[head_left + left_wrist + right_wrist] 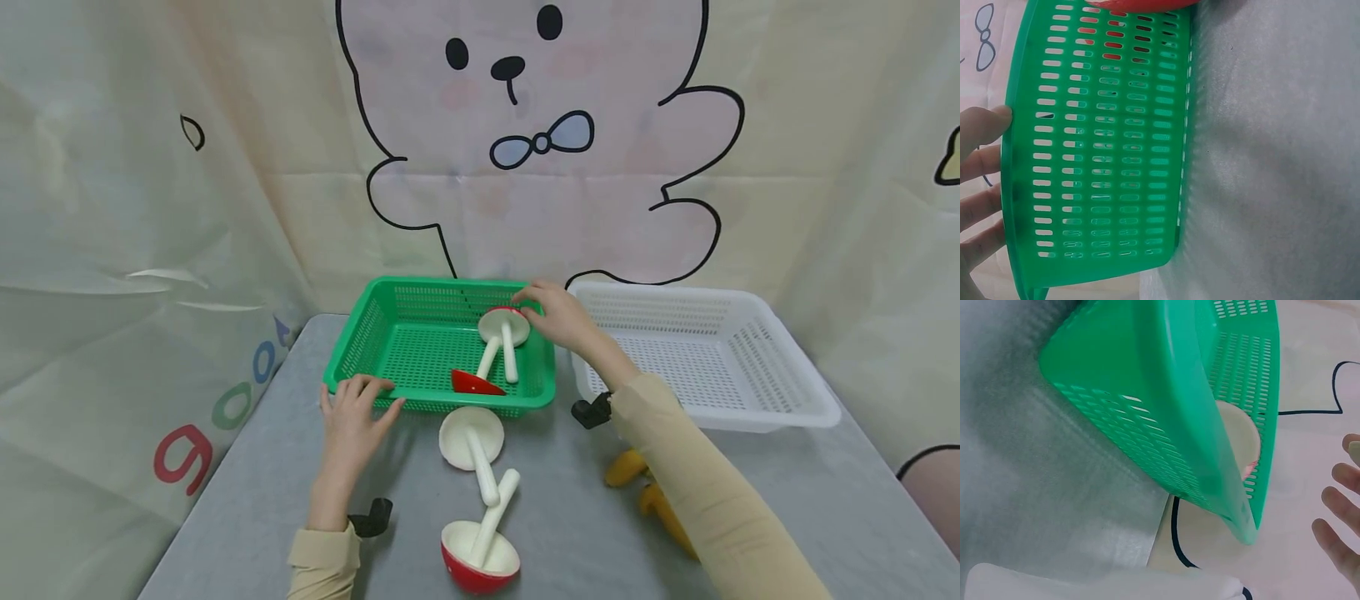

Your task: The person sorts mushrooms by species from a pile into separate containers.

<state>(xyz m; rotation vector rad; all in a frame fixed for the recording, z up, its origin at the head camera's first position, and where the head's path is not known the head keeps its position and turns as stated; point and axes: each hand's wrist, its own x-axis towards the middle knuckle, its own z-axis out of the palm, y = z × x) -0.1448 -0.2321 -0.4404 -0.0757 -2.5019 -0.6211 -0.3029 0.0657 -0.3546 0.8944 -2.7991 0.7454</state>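
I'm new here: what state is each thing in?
Green basket: upright, open-topped.
White basket: upright, open-topped.
Rear basket mushroom: inside, white underside showing.
Front basket mushroom: inside, red cap toward the front.
Far loose mushroom: white underside up.
Near loose mushroom: red cap down, stem tilted up.
Yellow objects: partly hidden by sleeve.
Left hand: grip on green basket's front rim.
Right hand: grip open, above green basket's right edge.

Diffuse light, soft shadows, wrist views perhaps hazy.

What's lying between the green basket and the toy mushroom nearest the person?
Another toy mushroom lies there on the gray table, its pale side showing; you can see it in the head view.
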